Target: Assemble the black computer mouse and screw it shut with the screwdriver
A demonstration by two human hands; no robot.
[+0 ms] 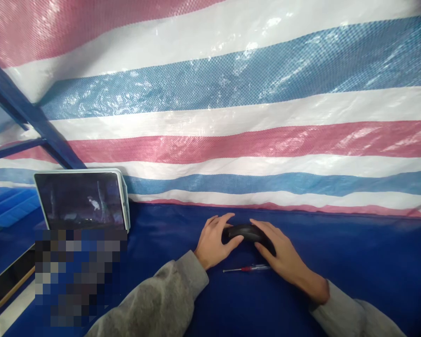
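Note:
A black, rounded computer mouse (246, 231) lies crosswise between my two hands. My left hand (215, 238) holds its left end, with the thumb on the near side and the fingers at the far side. At its right end, my right hand (280, 248) grips it the same way, thumb in front and fingers over the back. The underside of the mouse is hidden. Just nearer to me lies a thin screwdriver (246, 268) with a red section and a clear handle, its metal tip to the left. Its right end reaches close to my right hand.
A tablet (86, 199) in a pale case stands at the left. Nearer lies a phone (12, 276), beside a pixelated patch. Blue trays (12, 206) are at the far left, under a blue metal frame (38, 117). A striped tarp (231, 140) borders the blue tabletop (365, 262).

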